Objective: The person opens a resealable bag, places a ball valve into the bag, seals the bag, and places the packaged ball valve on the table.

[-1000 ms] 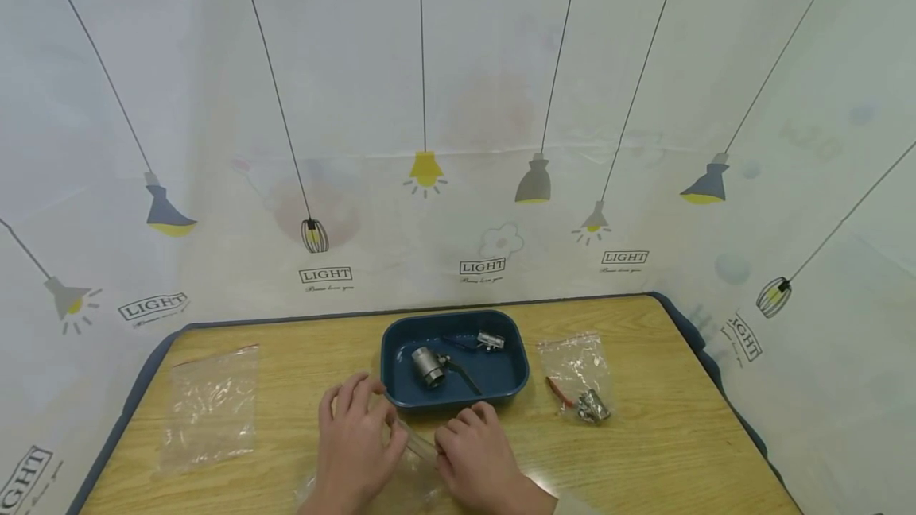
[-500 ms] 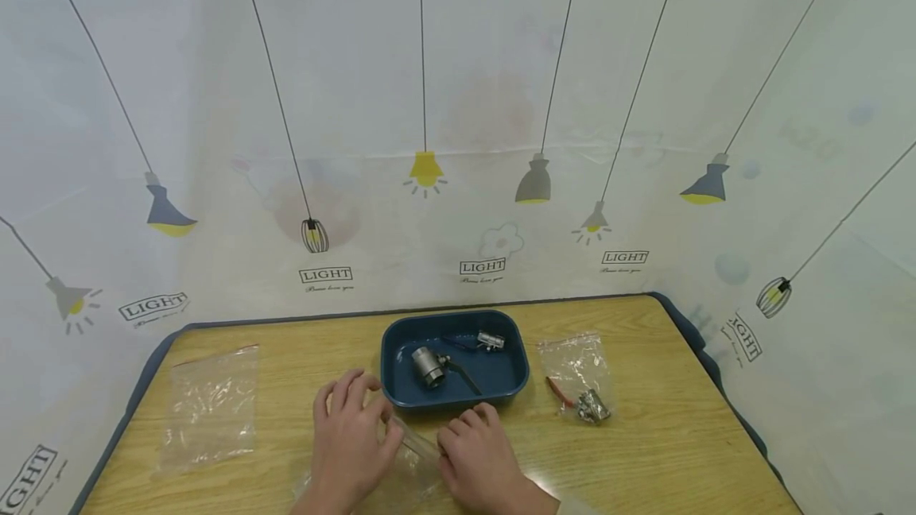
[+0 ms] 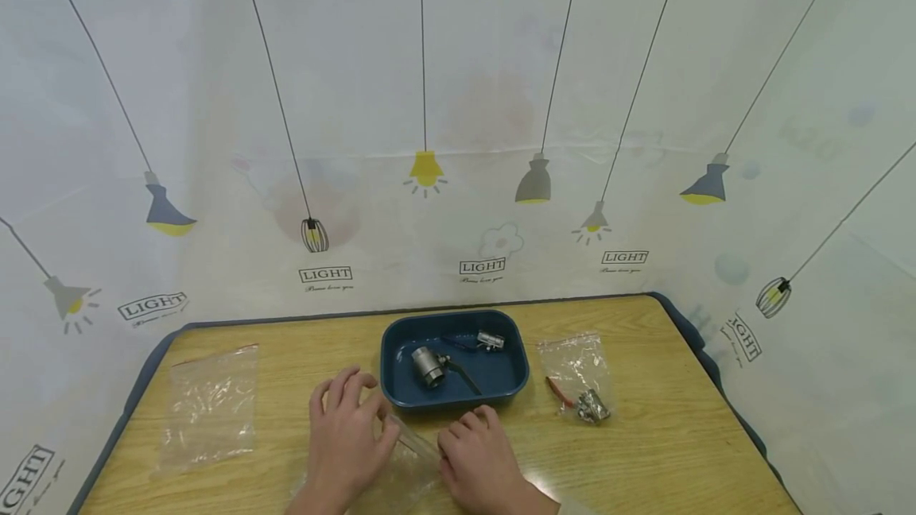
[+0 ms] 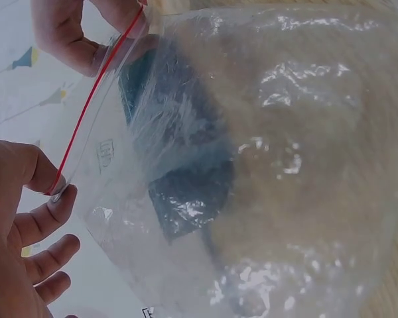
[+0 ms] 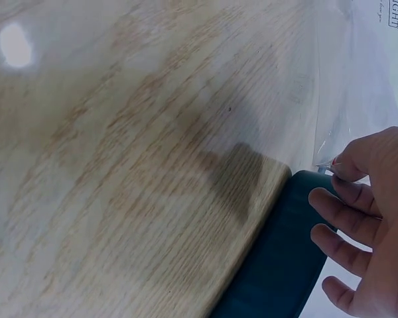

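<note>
Clear bag (image 4: 292, 218): slight leftward shift of the left hand (image 3: 345, 435) at its mouth; now just nearside of the blue tray (image 3: 497, 376).
Red strip (image 4: 87, 109): likely best hold, on light, floppy, probably slippery film.
Left hand: pinching one strip end.
Right hand (image 3: 481, 455): pinching the other.

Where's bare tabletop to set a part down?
Widest bare patch of table: right of the bagged valve, out to the table's right edge. Smaller patch: between the flat bag and the tray, beyond the left hand. Crowded: front centre, where left and right hand pinch a zip bag near the tray.
</note>
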Tool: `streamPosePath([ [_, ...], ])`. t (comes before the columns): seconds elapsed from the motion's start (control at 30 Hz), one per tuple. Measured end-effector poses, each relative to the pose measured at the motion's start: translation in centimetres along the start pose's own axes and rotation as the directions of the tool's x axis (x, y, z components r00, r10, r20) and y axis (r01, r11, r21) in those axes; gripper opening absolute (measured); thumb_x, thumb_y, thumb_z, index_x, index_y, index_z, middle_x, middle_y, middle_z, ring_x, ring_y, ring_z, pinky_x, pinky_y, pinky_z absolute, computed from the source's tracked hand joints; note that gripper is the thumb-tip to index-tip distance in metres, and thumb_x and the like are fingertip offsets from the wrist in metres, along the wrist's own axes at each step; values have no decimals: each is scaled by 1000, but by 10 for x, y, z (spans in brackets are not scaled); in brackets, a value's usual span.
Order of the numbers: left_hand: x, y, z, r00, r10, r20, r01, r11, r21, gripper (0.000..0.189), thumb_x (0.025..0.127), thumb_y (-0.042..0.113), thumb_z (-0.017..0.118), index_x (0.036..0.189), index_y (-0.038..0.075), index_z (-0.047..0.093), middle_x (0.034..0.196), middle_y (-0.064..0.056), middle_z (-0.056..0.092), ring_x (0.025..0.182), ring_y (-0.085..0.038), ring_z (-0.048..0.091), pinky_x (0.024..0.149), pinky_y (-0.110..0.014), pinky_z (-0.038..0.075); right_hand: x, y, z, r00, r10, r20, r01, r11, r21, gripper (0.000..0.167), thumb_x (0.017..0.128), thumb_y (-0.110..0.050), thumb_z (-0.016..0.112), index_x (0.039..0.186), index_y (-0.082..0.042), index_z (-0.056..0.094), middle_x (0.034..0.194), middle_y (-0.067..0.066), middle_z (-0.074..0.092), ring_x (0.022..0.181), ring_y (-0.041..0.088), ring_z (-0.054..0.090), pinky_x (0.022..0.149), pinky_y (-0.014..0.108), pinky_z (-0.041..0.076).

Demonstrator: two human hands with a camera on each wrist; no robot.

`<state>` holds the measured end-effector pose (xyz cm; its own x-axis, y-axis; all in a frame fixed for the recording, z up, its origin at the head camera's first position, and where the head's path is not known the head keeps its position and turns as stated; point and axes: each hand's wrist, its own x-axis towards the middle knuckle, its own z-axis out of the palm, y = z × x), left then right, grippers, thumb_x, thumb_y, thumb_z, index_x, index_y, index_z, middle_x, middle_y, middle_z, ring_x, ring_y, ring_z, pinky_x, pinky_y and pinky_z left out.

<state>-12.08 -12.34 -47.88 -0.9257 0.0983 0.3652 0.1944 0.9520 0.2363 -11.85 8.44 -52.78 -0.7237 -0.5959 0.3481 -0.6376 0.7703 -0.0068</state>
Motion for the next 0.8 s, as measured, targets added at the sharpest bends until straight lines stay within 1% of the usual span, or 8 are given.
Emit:
streamPosePath([
  [0.23, 1, -1, -2, 1000, -6, 13, 6, 1000, -3, 18, 76, 25, 64, 61, 24, 55, 109, -2, 59, 129, -29, 44, 107, -55, 27, -2, -1, 0, 1000, -2, -9, 2, 1000, 7, 17, 80, -28, 71, 75, -26, 54, 78, -11, 63, 80, 12, 56, 87, 41, 42],
  [0.4, 0, -1, 1, 1000, 12, 9, -12, 1000, -4, 17, 76, 25, 64, 61, 24, 55, 109, -1, 59, 128, -28, 44, 107, -54, 27, -3, -1, 2, 1000, -10, -21, 10, 1000, -6, 16, 79, -29, 71, 76, -25, 56, 78, -11, 63, 81, 12, 57, 86, 40, 42],
  [0.57, -1, -1, 2, 999, 44, 6, -44, 999, -1, 18, 76, 25, 64, 61, 25, 53, 109, 0, 59, 128, -28, 44, 106, -53, 27, -3, -1, 2, 1000, -13, 7, 12, 1000, 9, 12, 79, -30, 70, 80, -26, 59, 81, -11, 64, 83, 12, 57, 86, 40, 43],
  [0.63, -1, -1, 1, 998, 64, 1, -64, 998, -2, 19, 75, 25, 65, 61, 25, 53, 108, -1, 59, 128, -28, 44, 106, -52, 28, -3, -1, 2, 1000, -10, 7, 10, 1000, 24, 11, 80, -31, 70, 83, -27, 60, 82, -12, 65, 83, 12, 58, 86, 41, 43],
  [0.8, 1, -2, 1, 993, 120, 5, -120, 993, -11, 18, 75, 24, 65, 61, 26, 53, 106, 1, 61, 125, -26, 47, 105, -51, 31, 3, -6, -1, 999, -2, -47, 5, 998, 64, 10, 84, -36, 69, 86, -30, 63, 80, -15, 66, 78, 9, 57, 87, 39, 43],
])
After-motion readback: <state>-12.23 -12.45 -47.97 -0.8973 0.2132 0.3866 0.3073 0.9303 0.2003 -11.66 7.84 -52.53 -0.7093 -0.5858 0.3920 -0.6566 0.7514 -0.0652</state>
